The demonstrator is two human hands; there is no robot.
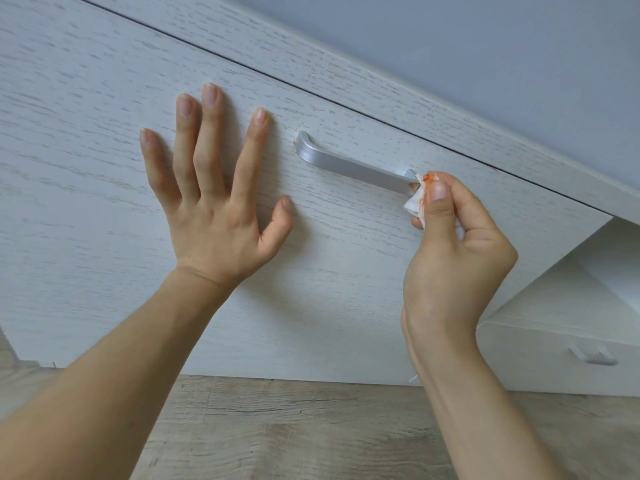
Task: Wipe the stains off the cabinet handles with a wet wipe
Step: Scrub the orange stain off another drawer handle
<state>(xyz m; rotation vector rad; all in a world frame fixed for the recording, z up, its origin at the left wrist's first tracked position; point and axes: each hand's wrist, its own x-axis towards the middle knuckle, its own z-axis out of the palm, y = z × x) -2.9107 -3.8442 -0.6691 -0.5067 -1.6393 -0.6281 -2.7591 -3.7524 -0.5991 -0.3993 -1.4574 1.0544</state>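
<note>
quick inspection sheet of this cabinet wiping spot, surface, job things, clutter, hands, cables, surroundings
surface: pale woodgrain cabinet front, small orange specks by the handle's left end
job's things: silver handle; wet wipe, orange-stained, against its right end
clutter: nothing seen
grippers: left hand flat on the front, fingers spread; right hand pinches the wipe
cables: nothing seen
surroundings: wood-look floor, grey wall, second handle lower right

Soft, even daylight fills the scene, bright without glare. The spread left hand (214, 188) casts only a faint shadow on the pale wood-grain cabinet front (86, 150). Focus is sharp throughout; wide-angle tilt slants the straight edges.
</note>
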